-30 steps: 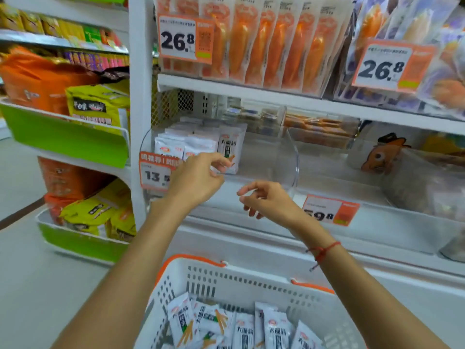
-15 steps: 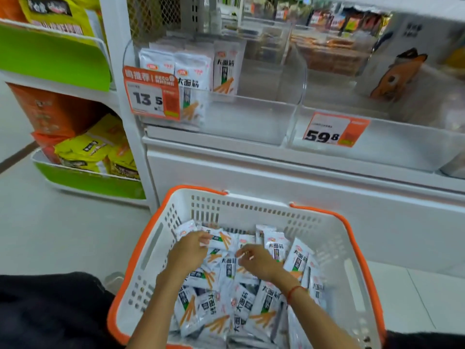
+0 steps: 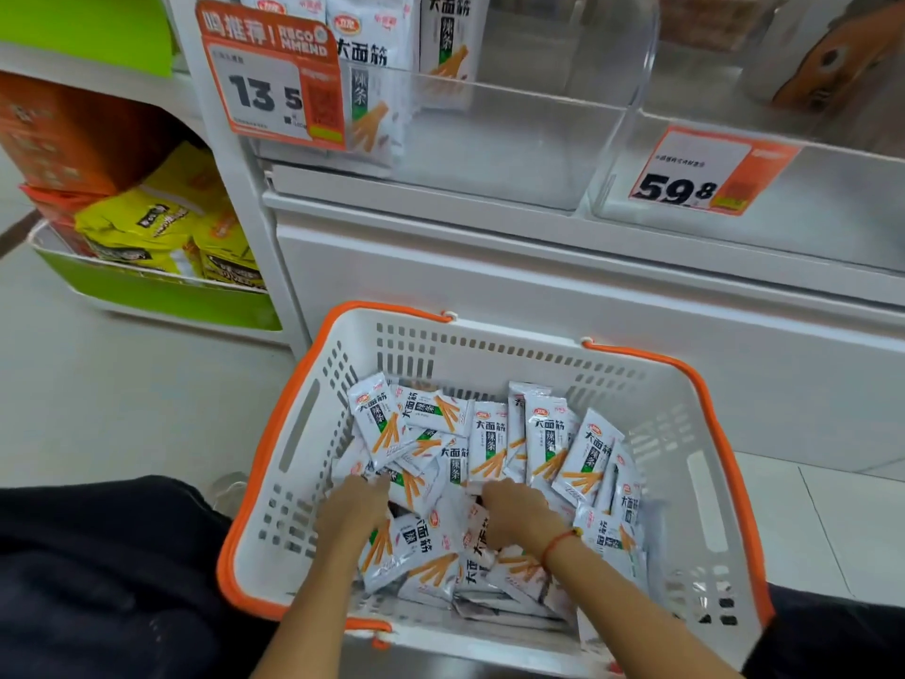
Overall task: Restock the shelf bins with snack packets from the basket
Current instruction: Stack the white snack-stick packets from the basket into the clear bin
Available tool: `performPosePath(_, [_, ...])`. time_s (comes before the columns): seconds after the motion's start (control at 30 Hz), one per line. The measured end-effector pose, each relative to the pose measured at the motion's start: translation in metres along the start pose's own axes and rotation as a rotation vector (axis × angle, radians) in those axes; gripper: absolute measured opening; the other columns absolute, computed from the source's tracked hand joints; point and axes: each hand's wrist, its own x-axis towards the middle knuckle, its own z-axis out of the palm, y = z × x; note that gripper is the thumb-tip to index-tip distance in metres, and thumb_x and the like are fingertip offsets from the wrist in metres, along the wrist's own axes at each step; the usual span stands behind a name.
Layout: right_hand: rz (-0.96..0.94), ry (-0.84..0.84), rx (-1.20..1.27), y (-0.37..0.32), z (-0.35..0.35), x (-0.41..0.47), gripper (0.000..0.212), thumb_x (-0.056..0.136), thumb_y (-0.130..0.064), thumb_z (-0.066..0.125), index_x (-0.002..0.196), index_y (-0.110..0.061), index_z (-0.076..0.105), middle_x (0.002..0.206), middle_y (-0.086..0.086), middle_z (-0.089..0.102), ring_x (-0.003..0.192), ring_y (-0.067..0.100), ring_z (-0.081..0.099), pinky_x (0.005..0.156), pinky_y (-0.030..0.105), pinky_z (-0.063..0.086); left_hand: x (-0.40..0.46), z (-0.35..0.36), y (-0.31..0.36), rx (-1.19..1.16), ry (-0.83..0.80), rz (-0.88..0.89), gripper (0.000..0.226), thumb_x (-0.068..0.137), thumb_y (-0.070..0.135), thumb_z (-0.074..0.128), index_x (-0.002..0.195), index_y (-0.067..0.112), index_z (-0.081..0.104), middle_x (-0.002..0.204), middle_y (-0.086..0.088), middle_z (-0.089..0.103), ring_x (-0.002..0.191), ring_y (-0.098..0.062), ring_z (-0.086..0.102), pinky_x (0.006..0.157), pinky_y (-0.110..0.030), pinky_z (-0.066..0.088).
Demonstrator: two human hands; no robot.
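Head view is showing both hands reaching into the white basket (image 3: 303, 433) among the snack packets (image 3: 489, 448). Left hand (image 3: 355, 507) and right hand (image 3: 519, 517) are curling their fingers into the pile; whether either is gripping a packet cannot be told. Above, the clear shelf bin (image 3: 514, 149) is holding a few packets.

1 basket (image 3: 313, 433), 2 price tags (image 3: 272, 85) (approx. 20 pkts (image 3: 489, 445)).

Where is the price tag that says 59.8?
In the head view the orange 59.8 price tag sits upper right, on the front of the clear shelf bin, right of the bin holding white snack packets and above the basket.
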Motion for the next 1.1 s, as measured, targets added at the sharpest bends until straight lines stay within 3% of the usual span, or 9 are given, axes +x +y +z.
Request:
performPosePath(0.1, [-0.015, -0.059, 0.121, 0.013, -0.001, 0.006, 0.022, 0.077, -0.012, 0.072, 0.085, -0.010, 0.051, 0.088, 0.008, 0.054, 0.076, 0.021, 0.055, 0.064, 0.026, 0.042, 0.001, -0.003, -0.001, -0.192, 0.025, 0.009, 0.038, 0.093, 0.037, 0.050, 0.089, 0.002, 0.064, 0.077, -0.010, 0.068, 0.068, -0.026, 0.062, 0.067, -0.030, 0.047])
performPosePath(0.23, [-0.070, 0.027, 0.345, 0.029, -0.004, 0.005, 0.051, 0.075, -0.002, 0.067, 0.048, -0.018, 0.027, 0.049, -0.003, 0.024, 0.044, 0.010, 0.021, 0.048, 0.023, 0.019, -0.005, -0.011, 0.007, -0.464, -0.061, -0.051, 0.010, 0.093, 0.017, 0.054, 0.090, 0.009, 0.058, 0.080, -0.007, 0.060, 0.074, -0.022, 0.058, 0.072, -0.035, 0.051])
performPosePath(0.4, [-0.019, 0.177, 0.897, 0.049, -0.019, 0.007, 0.024, 0.085, -0.015, 0.070, 0.073, -0.014, 0.049, 0.073, 0.018, 0.062, 0.061, 0.015, 0.053, 0.058, 0.022, 0.041, -0.022, -0.048, 0.030, -0.394, -0.295, -0.071, 0.004, 0.095, 0.010, 0.053, 0.098, 0.008, 0.056, 0.088, -0.009, 0.064, 0.068, -0.014, 0.058, 0.057, -0.029, 0.049])
performPosePath(0.57, [-0.092, 0.200, 1.315, 0.043, -0.048, -0.007, 0.014, 0.089, -0.030, 0.065, 0.081, -0.020, 0.060, 0.057, -0.008, 0.048, 0.054, 0.006, 0.044, 0.058, 0.017, 0.036, -0.029, -0.074, 0.058, -0.288, -0.299, 0.106, 0.026, 0.094, 0.008, 0.055, 0.118, 0.000, 0.058, 0.116, -0.014, 0.063, 0.078, -0.019, 0.060, 0.064, -0.028, 0.051])
performPosePath(0.67, [-0.122, 0.217, 1.498, 0.028, -0.053, -0.007, 0.011, 0.090, -0.030, 0.064, 0.093, -0.021, 0.067, 0.072, -0.003, 0.060, 0.062, 0.006, 0.053, 0.060, 0.014, 0.043, -0.040, -0.058, 0.069, -0.303, -0.297, 0.218, 0.028, 0.098, 0.014, 0.049, 0.125, 0.008, 0.055, 0.120, -0.011, 0.061, 0.100, -0.023, 0.059, 0.076, -0.029, 0.048])
performPosePath(0.77, [-0.134, 0.321, 1.471, 0.012, -0.051, -0.007, 0.008, 0.089, -0.022, 0.065, 0.097, -0.021, 0.066, 0.078, -0.002, 0.067, 0.068, 0.010, 0.061, 0.061, 0.017, 0.051, -0.050, -0.032, 0.070, -0.406, -0.330, 0.268, 0.027, 0.100, 0.019, 0.043, 0.123, 0.010, 0.054, 0.113, -0.008, 0.063, 0.095, -0.022, 0.060, 0.071, -0.028, 0.049])
performPosePath(0.87, [-0.116, 0.522, 1.334, 0.002, -0.039, -0.003, 0.010, 0.087, -0.022, 0.068, 0.097, -0.023, 0.065, 0.070, -0.001, 0.061, 0.067, 0.014, 0.060, 0.060, 0.019, 0.053, -0.051, -0.016, 0.072, -0.448, -0.334, 0.292, 0.029, 0.102, 0.019, 0.035, 0.118, 0.007, 0.057, 0.111, -0.006, 0.061, 0.106, -0.024, 0.057, 0.083, -0.032, 0.045])
performPosePath(0.97, [-0.086, 0.649, 1.222, -0.002, -0.032, 0.004, 0.035, 0.080, -0.029, 0.074, 0.111, -0.014, 0.068, 0.081, -0.004, 0.057, 0.075, 0.018, 0.065, 0.072, 0.032, 0.056, -0.051, -0.012, 0.077, -0.533, -0.328, 0.287, 0.028, 0.103, 0.022, 0.031, 0.094, 0.017, 0.057, 0.091, 0.000, 0.061, 0.085, -0.012, 0.057, 0.068, -0.023, 0.043])
performPosePath(1.1, [-0.169, 0.717, 1.128, -0.005, -0.032, 0.004, 0.036, 0.079, -0.025, 0.076, 0.111, -0.011, 0.068, 0.076, 0.000, 0.063, 0.054, 0.000, 0.059, 0.059, 0.014, 0.050, -0.055, -0.011, 0.080, -0.565, -0.366, 0.330, 0.023, 0.101, 0.017, 0.037, 0.118, 0.015, 0.053, 0.105, -0.006, 0.063, 0.088, -0.016, 0.063, 0.071, -0.016, 0.048])
